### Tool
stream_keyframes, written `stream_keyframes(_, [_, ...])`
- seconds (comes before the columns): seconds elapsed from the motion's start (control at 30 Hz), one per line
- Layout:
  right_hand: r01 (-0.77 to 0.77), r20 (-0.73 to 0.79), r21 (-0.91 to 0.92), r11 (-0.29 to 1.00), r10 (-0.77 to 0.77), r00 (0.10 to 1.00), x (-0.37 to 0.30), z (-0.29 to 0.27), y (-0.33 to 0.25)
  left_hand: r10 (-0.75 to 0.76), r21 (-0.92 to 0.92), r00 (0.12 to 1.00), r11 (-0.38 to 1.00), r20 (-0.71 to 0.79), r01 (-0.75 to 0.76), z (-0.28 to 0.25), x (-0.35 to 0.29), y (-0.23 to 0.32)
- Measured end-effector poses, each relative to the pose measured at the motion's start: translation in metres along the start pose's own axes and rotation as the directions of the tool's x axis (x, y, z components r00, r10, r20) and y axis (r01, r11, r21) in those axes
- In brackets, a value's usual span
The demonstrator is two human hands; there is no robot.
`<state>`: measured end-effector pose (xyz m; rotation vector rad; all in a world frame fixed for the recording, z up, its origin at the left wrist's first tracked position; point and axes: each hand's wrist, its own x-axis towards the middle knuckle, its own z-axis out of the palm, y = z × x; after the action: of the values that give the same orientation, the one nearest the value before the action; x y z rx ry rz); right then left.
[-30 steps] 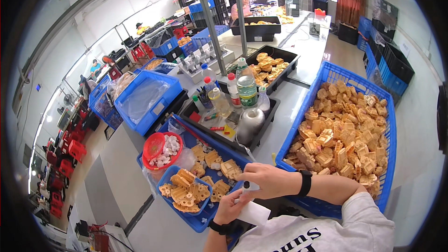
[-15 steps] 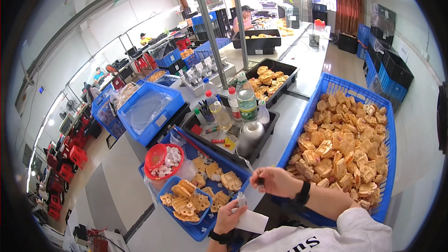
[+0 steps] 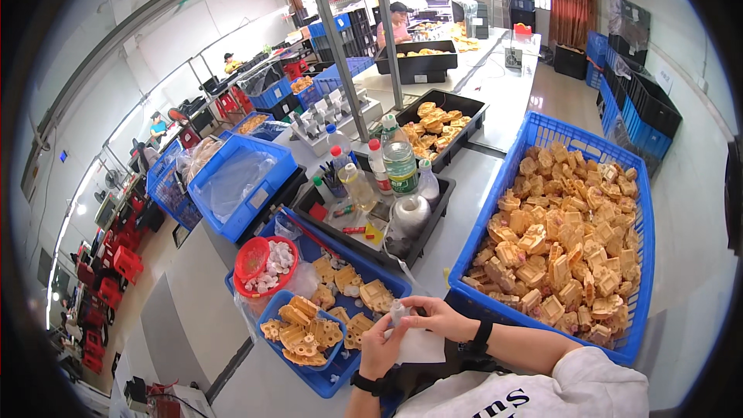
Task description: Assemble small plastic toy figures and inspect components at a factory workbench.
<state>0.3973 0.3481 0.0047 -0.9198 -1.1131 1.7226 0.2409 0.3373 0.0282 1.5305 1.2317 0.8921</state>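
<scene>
While left fingers (image 3: 395, 335) hold small bottle (image 3: 398, 310) | right fingers (image 3: 422, 303) touch it

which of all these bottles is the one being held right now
The small pale bottle in the left hand, with the right hand close against it; the other bottles stand unheld in or around the black tray.

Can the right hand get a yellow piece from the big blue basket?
Probably yes: the basket is open on top, its near corner is close to the right hand, and nothing seems to block the yellow pieces. But that hand is at the bottle, so it might need to leave that first.
</scene>
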Motion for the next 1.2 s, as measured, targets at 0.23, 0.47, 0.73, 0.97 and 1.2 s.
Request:
stream_keyframes(0.23, [0.212,0.061,-0.060,0.975,-0.209,0.976,0.008,-0.005,0.013,-0.103,-0.178,0.995,0.979,-0.010,0.099,0.012,-0.004,-0.015])
stream_keyframes(0.47, [0.228,-0.027,-0.124,0.966,-0.233,0.972,0.010,-0.024,-0.030,-0.216,-0.731,0.930,0.574,0.298,0.368,0.002,-0.012,-0.048])
stream_keyframes(0.73, [0.227,0.011,-0.422,0.878,-0.245,0.969,-0.003,-0.025,-0.037,-0.393,-0.864,0.919,0.464,0.000,0.198,-0.001,-0.002,-0.051])
stream_keyframes(0.97, [0.245,0.121,-0.759,0.604,-0.240,0.963,-0.009,-0.009,-0.030,-0.406,-0.915,0.911,0.335,0.077,0.227,0.005,-0.007,-0.049])
stream_keyframes(1.2, [0.321,0.221,-0.866,0.383,-0.283,0.933,0.002,-0.001,-0.025,-0.350,-0.941,0.927,0.248,0.134,0.230,0.006,-0.007,-0.042])
